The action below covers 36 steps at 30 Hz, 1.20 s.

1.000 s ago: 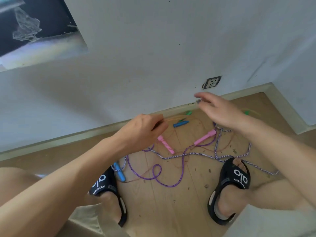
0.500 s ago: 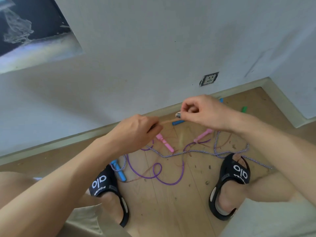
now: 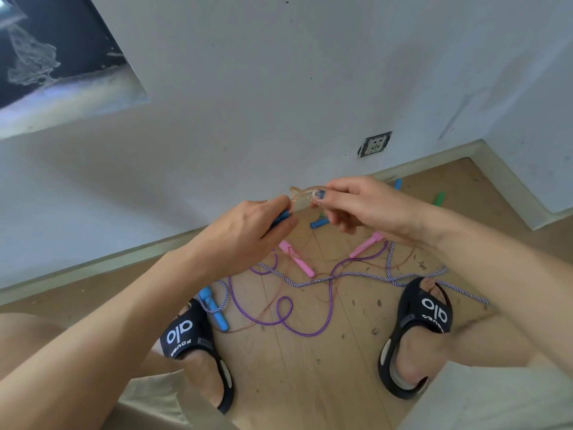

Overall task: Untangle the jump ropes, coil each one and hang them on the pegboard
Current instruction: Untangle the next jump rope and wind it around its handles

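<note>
left hand (image 3: 248, 234) grips blue handle (image 3: 280, 218) | right hand (image 3: 356, 206) fingers pinch clear rope (image 3: 302, 193) beside handle | wrap loops same size, keep rope snug

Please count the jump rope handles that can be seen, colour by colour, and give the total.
Blue handles: 4
Pink handles: 2
Green handles: 1
Total: 7

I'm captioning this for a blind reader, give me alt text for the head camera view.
Seen from above, a person's left hand grips a blue handle while the right hand pinches its thin clear rope. Below, purple rope, striped rope and pink handles lie tangled on the wooden floor between two black sandals.
</note>
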### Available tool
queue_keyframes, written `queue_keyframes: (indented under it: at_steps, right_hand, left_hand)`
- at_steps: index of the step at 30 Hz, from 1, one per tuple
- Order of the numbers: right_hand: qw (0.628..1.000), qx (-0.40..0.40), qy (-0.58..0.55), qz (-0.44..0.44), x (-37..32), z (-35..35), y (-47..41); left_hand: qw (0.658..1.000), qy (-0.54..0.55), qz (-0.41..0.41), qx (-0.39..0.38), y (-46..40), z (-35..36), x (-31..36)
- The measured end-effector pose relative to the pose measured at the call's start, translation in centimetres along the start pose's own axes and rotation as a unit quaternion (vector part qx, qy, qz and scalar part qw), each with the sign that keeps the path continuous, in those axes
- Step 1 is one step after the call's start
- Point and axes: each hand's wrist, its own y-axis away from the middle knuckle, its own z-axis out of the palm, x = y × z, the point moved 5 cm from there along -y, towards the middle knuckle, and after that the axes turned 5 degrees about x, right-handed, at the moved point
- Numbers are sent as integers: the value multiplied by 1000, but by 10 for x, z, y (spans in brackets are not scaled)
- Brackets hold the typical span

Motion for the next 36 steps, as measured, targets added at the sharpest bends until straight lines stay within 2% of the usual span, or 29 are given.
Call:
queue_keyframes:
  at_steps: [4, 9, 13, 20, 26, 30, 32, 34, 36]
  right_hand:
    - [995, 22, 97, -32, -3, -5, 1]
    - [989, -82, -107, 65, -5, 3, 6]
    - [996, -73, -35, 42, -3, 16, 8]
    - [992, -95, -28, 79, -2, 11, 9]
    - [985, -106, -89, 102, 2, 13, 9]
    - [994, -82, -42, 65, -2, 10, 9]
    - [997, -49, 60, -15, -11, 7, 9]
    - [981, -19, 171, -87, -18, 9, 10]
    - [981, -3, 176, -87, -20, 9, 12]
  left_hand:
    - [1000, -17, 20, -17, 2, 5, 1]
    - [999, -23, 23, -20, 4, 5, -1]
    - [999, -21, 29, -30, 4, 6, 4]
    - [999, -36, 14, -13, 3, -1, 1]
    - [999, -41, 15, -21, 4, -4, 2]
    - [999, -8, 13, -37, 4, -5, -2]
    - [999, -19, 19, -47, 5, -3, -2]
    - [998, -26, 21, -51, 5, 0, -1]
    - [998, -32, 18, -51, 5, 0, 1]
